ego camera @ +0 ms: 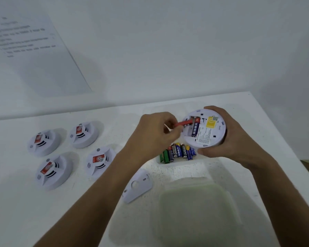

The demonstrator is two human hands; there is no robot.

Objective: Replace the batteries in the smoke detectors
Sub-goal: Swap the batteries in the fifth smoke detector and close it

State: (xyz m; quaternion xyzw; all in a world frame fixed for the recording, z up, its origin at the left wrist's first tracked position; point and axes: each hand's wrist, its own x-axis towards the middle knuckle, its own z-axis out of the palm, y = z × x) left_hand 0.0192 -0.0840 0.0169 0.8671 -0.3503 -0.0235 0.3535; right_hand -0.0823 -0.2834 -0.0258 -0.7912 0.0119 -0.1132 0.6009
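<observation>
My right hand (pixel 234 138) grips a white smoke detector (pixel 210 134) turned back side up, tilted above the table. Its open battery bay holds a blue and red battery (pixel 195 128), next to a yellow label. My left hand (pixel 155 134) pinches a red ribbon (pixel 183 123) that runs into the bay. Below the detector, a small white tray (pixel 177 162) holds several loose batteries (pixel 178 151), blue and green. The detached white back cover (pixel 138 187) lies on the table under my left forearm.
Several more smoke detectors (pixel 52 171) with red stickers sit face up at the left of the white table (pixel 16 202). A translucent box with a greenish lid (pixel 198 205) stands at the front. A printed sheet (pixel 30 50) hangs on the wall.
</observation>
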